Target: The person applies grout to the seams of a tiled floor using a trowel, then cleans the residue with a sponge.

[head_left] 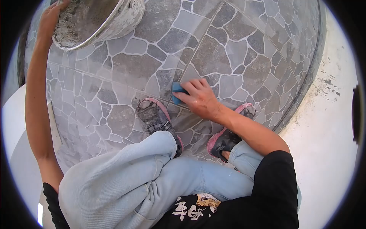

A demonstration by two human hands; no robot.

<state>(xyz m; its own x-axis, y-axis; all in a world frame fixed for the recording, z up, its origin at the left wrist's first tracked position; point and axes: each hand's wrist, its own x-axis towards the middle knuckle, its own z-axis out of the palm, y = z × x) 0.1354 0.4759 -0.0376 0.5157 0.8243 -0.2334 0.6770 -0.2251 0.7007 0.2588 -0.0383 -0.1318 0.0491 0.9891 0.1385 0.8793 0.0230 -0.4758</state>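
My right hand [200,100] is closed round a blue block [177,93], which it presses on the stone-patterned floor tiles [236,45] near a joint between them. What the block is made of I cannot make out. At the upper left, my left hand [51,21] has its fingers on the rim of a large bucket [131,19]. The bucket is tipped so that its opening shows, and its walls are smeared with grey and brown residue. Part of my left hand's grip is cut off by the frame's edge.
Both my feet, in dark shoes [152,114] with pink edges, stand on the tiles just below my right hand. A stained white wall [320,114] curves along the right side. Pale surfaces lie at the far left.
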